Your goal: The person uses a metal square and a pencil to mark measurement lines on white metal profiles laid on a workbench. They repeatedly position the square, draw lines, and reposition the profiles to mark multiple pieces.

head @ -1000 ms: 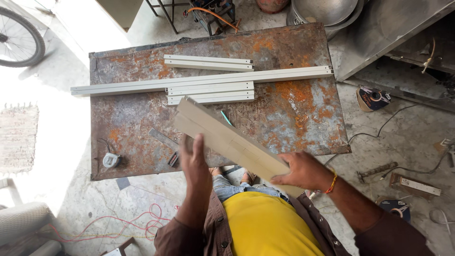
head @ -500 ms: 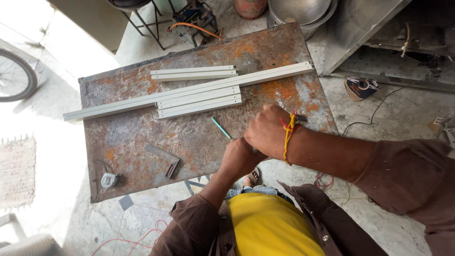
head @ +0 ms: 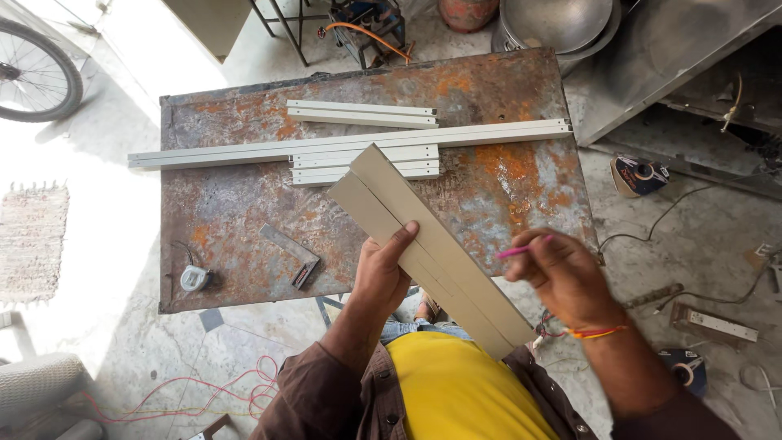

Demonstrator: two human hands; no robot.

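My left hand [head: 381, 273] grips two long beige metal strips [head: 423, 240] held side by side, slanting from the upper left down toward my chest. My right hand [head: 566, 277] is just right of the strips and pinches a thin pink marker [head: 521, 248] whose tip points at them. Both hands hover over the near edge of a rusty metal worktable [head: 244, 204].
On the table lie a long pale metal section [head: 350, 143] and several shorter ones [head: 358, 114], a try square [head: 293, 257] and a tape measure [head: 194, 279]. A grinder [head: 639, 175], cables and tools lie on the floor at right; a bicycle wheel [head: 37, 73] at left.
Half a second ago my right arm crossed over the left above the table with the strips out of sight. Now the strips are raised in my left hand and my right holds the pink marker beside them.
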